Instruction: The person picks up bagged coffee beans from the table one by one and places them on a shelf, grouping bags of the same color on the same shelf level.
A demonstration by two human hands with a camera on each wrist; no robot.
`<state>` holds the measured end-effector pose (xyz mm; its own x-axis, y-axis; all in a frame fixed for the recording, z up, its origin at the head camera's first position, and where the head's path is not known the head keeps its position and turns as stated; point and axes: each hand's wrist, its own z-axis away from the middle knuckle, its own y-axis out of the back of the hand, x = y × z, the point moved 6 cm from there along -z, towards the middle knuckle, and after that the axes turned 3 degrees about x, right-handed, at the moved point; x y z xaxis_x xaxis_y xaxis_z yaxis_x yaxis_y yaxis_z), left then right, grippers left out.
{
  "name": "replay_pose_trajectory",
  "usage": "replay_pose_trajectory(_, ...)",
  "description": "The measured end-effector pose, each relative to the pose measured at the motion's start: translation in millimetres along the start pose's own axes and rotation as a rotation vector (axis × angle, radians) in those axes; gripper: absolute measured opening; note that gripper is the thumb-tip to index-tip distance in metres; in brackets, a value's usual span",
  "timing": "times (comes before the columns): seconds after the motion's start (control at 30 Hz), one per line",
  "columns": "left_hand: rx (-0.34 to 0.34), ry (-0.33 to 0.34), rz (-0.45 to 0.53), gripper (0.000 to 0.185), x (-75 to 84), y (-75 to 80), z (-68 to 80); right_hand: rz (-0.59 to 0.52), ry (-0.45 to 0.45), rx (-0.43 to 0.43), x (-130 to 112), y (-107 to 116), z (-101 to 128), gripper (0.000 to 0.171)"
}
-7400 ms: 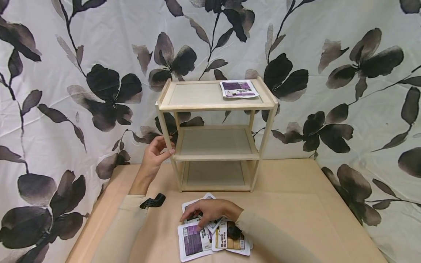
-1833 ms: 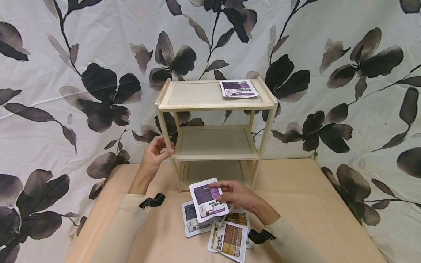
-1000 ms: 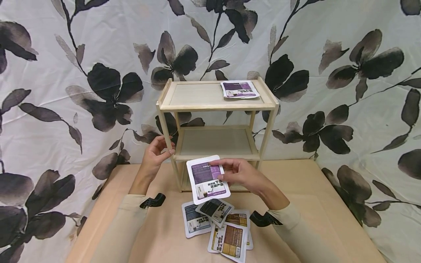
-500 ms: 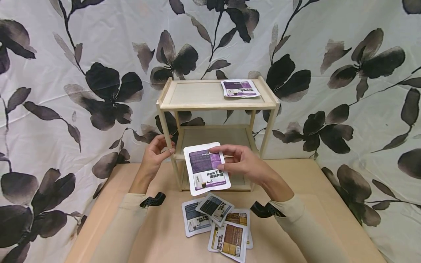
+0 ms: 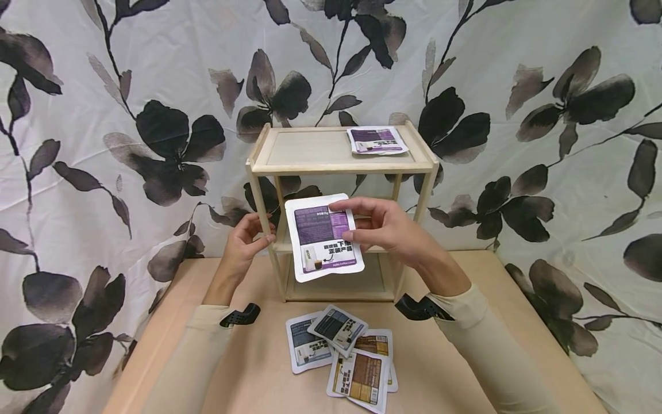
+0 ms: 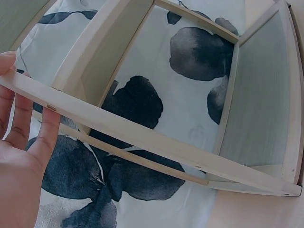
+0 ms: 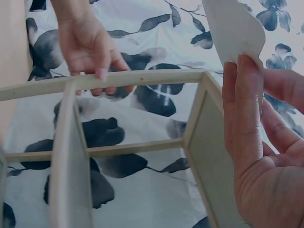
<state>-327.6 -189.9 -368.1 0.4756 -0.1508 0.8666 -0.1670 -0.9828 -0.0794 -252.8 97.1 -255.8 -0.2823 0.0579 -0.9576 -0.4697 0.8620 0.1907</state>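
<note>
The right hand [image 5: 389,230] pinches a purple sachet [image 5: 324,237] by its edge, lifted before the wooden shelf [image 5: 341,167]. The left hand [image 5: 243,244] grips the shelf's front left post, apparently steadying it. More sachets [image 5: 343,351] lie on the table below both hands.

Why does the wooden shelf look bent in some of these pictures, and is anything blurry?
Head view: even, soft light, sharp, the shelf straight. Left wrist view: wide lens bows the shelf's post, and the left hand is close and soft. Right wrist view: the rails curve, and the right hand with the packet looms large, slightly blurred.
</note>
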Motion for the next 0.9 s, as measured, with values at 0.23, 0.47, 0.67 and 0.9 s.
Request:
replay_pose_trajectory(0.23,0.003,-0.005,-0.002,0.044,-1.6,-0.1,2.5,0.039,0.027,0.002,-21,5,-4,0.051)
replay_pose_trajectory(0.47,0.000,-0.011,-0.004,0.047,-0.8,-0.5,2.9,0.081,0.068,0.027,-44,12,-10,0.052)
replay_pose_trajectory(0.67,-0.016,-0.015,0.015,0.046,-2.5,0.6,1.7,0.053,0.083,0.065,-60,20,-19,0.051)
replay_pose_trajectory(0.9,-0.031,-0.027,0.015,0.045,-5.1,3.4,1.5,0.017,0.083,0.116,-73,32,-31,0.050)
